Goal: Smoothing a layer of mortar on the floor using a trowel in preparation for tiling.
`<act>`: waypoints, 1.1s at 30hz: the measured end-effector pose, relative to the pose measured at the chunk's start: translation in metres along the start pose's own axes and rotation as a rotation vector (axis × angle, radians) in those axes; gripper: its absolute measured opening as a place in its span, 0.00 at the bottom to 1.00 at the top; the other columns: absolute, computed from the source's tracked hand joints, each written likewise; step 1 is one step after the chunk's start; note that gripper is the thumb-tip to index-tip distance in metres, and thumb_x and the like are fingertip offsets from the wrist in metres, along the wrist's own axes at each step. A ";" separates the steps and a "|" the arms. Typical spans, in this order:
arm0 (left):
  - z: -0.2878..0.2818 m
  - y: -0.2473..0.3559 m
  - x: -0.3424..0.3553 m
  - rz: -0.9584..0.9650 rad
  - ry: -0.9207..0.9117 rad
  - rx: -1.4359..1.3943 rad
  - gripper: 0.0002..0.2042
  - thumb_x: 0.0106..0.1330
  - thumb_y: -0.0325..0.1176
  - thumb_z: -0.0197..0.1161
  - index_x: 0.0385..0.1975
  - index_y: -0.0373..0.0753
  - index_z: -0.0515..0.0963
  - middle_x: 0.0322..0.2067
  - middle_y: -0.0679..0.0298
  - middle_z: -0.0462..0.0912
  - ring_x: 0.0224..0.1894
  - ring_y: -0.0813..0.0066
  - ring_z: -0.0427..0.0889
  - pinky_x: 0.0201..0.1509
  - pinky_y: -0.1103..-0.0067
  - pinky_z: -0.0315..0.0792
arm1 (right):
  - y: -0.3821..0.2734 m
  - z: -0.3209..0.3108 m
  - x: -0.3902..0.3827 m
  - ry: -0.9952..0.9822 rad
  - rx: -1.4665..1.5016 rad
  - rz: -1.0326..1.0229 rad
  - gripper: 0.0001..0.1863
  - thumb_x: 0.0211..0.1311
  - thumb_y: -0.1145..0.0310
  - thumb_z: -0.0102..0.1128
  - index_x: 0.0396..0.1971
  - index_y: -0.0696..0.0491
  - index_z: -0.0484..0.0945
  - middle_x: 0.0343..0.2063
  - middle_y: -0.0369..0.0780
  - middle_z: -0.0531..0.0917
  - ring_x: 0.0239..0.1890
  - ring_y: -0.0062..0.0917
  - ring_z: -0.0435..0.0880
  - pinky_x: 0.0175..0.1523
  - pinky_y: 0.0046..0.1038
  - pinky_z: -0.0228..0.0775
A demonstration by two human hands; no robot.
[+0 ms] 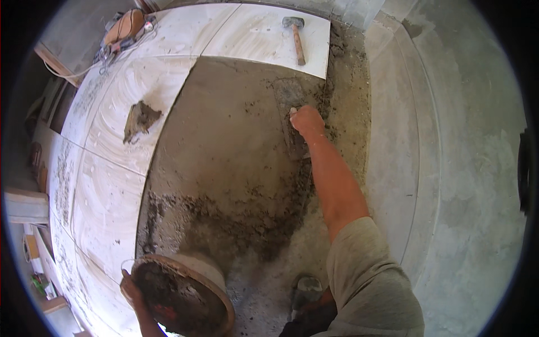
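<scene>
My right hand (307,121) is closed round the handle of a flat rectangular trowel (289,90). The trowel's long blade lies on the right side of a bed of grey-brown mortar (219,118), smooth at the far end and crumbly nearer me. At the lower left, my left hand (132,289) grips the rim of a tilted bucket (206,268) with dark wet mortar inside. Its fingers are partly hidden by the rim.
White tiles (112,188) smeared with mortar border the bed on the left and far side. A mallet (297,45) rests on the far tile; a mortar clump (143,118) sits on a left one. Corded gear (124,28) stands far left. A grey wall (471,146) rises at right.
</scene>
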State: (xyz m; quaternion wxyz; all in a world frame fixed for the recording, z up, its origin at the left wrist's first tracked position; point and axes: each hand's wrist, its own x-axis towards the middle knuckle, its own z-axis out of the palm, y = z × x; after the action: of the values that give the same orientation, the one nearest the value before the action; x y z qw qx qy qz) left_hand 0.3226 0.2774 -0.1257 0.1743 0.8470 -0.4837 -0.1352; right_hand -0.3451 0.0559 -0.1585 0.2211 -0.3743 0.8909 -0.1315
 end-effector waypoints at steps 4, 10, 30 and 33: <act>0.005 0.016 -0.004 0.009 0.013 -0.031 0.33 0.72 0.53 0.39 0.21 0.26 0.74 0.18 0.44 0.74 0.21 0.51 0.67 0.31 0.58 0.60 | 0.031 0.003 -0.016 -0.107 -0.006 0.048 0.25 0.64 0.50 0.52 0.27 0.60 0.82 0.30 0.51 0.83 0.35 0.48 0.81 0.40 0.45 0.72; 0.002 0.020 -0.004 -0.007 0.000 0.018 0.34 0.71 0.56 0.39 0.25 0.25 0.76 0.21 0.43 0.77 0.24 0.51 0.70 0.33 0.59 0.62 | 0.072 0.002 -0.132 -0.160 -0.013 -0.065 0.26 0.64 0.51 0.51 0.35 0.66 0.77 0.32 0.55 0.81 0.39 0.51 0.80 0.44 0.44 0.71; 0.007 0.018 0.007 -0.109 -0.171 0.325 0.22 0.71 0.42 0.38 0.55 0.39 0.73 0.45 0.43 0.78 0.50 0.45 0.76 0.52 0.56 0.68 | 0.067 -0.055 -0.294 -0.428 -0.184 -0.639 0.26 0.57 0.46 0.58 0.36 0.58 0.71 0.28 0.53 0.81 0.33 0.52 0.80 0.39 0.46 0.70; 0.001 0.062 -0.012 0.085 -0.170 0.385 0.18 0.70 0.40 0.40 0.49 0.37 0.73 0.38 0.44 0.80 0.46 0.45 0.78 0.48 0.58 0.71 | 0.005 -0.093 -0.294 -0.366 -0.163 -0.945 0.23 0.55 0.49 0.61 0.34 0.55 0.71 0.24 0.49 0.81 0.26 0.47 0.81 0.33 0.44 0.72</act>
State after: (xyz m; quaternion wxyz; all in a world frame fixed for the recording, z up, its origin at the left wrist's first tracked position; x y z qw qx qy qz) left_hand 0.2682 0.2586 -0.0989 -0.0267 0.8290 -0.5489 -0.1038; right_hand -0.2111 0.2784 0.0073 0.2600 -0.7689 0.5786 -0.0794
